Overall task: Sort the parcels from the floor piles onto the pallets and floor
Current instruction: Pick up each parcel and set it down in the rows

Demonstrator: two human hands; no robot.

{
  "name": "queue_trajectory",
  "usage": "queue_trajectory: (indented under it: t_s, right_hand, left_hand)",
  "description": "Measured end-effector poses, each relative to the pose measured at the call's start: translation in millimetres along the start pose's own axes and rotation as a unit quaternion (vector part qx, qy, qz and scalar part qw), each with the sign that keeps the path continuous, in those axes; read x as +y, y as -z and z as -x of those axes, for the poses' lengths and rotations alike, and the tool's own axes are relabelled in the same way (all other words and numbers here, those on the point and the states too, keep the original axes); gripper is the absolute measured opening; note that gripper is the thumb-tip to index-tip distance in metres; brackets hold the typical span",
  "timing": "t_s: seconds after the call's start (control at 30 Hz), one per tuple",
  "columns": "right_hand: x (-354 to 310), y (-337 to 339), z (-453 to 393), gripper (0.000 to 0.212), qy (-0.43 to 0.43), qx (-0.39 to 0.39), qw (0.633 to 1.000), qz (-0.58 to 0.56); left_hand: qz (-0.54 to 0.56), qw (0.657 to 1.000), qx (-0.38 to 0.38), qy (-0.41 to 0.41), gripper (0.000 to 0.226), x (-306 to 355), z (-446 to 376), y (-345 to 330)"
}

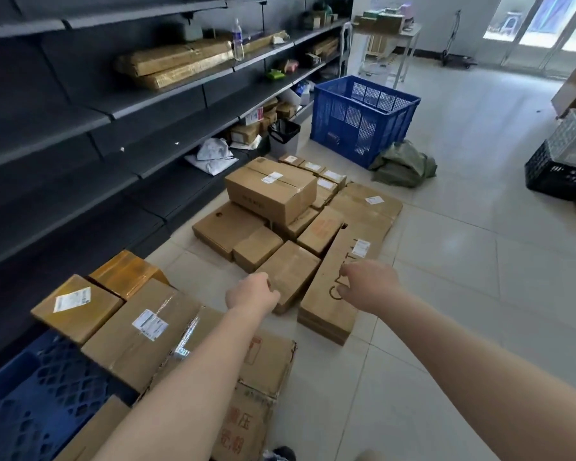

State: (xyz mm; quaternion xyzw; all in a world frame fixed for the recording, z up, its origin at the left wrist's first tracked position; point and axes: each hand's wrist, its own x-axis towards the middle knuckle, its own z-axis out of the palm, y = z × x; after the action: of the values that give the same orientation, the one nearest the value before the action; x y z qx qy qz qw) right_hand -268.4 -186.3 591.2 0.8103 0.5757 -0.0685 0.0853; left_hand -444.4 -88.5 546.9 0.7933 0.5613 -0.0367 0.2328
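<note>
A pile of brown cardboard parcels lies on the tiled floor ahead, with a large labelled box on top at the back. At the near edge lie a small plain box and a long flat box with printed letters. My left hand reaches out with loosely curled fingers at the small box's near left edge. Its fingertips are hidden. My right hand hovers over the long box, fingers loosely curled, holding nothing. At lower left a blue pallet carries several parcels, among them a taped box and a yellow-taped box.
Dark shelving with parcels runs along the left. Worn flattened cardboard lies beside the pallet. Behind the pile stand a small bin, a blue crate and a green sack. A black crate sits at the right. Tiled floor lies to the right.
</note>
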Motion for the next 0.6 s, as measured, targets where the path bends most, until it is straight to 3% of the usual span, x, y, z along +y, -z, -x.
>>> queue_trajectory:
  t_s: [0.6]
  right_hand:
    - [107, 39, -238, 0.03, 0.208, -0.007, 0.978, -0.006]
  left_hand:
    - [0.007, 0.987, 0.048, 0.154, 0.029, 126, -159, 34]
